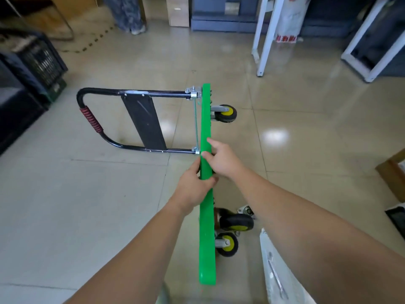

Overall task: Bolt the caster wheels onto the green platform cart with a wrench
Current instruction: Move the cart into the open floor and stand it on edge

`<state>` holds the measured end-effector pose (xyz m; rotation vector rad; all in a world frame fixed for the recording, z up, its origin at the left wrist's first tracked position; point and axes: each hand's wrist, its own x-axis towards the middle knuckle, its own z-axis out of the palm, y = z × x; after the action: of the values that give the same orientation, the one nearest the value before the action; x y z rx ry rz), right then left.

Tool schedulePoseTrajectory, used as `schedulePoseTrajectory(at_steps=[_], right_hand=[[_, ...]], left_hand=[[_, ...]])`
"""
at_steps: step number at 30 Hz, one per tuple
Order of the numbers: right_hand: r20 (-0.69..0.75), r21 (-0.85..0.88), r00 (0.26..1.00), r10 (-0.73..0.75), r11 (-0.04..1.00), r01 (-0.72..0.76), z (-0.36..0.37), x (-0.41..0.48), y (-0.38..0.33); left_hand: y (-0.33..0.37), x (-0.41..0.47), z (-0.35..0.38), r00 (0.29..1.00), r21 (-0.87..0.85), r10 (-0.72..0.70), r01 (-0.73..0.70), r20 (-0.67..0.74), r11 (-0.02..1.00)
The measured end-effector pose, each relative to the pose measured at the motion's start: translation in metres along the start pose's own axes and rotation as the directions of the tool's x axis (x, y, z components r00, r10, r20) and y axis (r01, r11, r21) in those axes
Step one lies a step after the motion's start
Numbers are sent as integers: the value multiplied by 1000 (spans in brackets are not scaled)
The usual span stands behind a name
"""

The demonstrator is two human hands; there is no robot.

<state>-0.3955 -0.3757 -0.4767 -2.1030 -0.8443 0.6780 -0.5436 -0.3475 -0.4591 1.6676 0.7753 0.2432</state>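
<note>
You stand on a glossy beige tile floor (87, 205) with lamp glare on it. The green platform cart (207, 238) is set on its long edge on that floor, a smooth plastic slab running away from you. Left of the cart its black tube handle (105, 91) lies out flat, with a red ribbed grip and a flat black panel. Far left of the cart sits a black slatted crate (41, 62). Beyond the cart to the right stand white metal frames (265, 36).

Your right arm covers part of a white plastic sheet (274, 255) right of the cart. The slim metal tool (277, 279) on it is too blurred to name.

Right of the cart are black tyres with yellow hubs: the far caster wheel (225, 113) and the near caster wheels (236, 222). You cannot tell whether the near ones are bolted on.

Your left hand (195, 185) grips the cart's top edge, fingers curled round it. Your right hand (221, 159) pinches the same edge just beyond, with the index finger straight.
</note>
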Motion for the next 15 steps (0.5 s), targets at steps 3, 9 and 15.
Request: schedulePoseTrajectory(at_steps=[3, 9, 15], right_hand=[[-14, 15, 1000, 25, 1000, -25, 1, -10, -1], [-12, 196, 999, 53, 979, -50, 5, -39, 10], [35, 371, 993, 116, 921, -121, 7, -80, 10]], left_hand=[[-2, -11, 0, 1000, -47, -7, 7, 0, 999], [-9, -40, 5, 1000, -59, -22, 23, 9, 998], [-13, -74, 10, 999, -76, -34, 35, 17, 997]])
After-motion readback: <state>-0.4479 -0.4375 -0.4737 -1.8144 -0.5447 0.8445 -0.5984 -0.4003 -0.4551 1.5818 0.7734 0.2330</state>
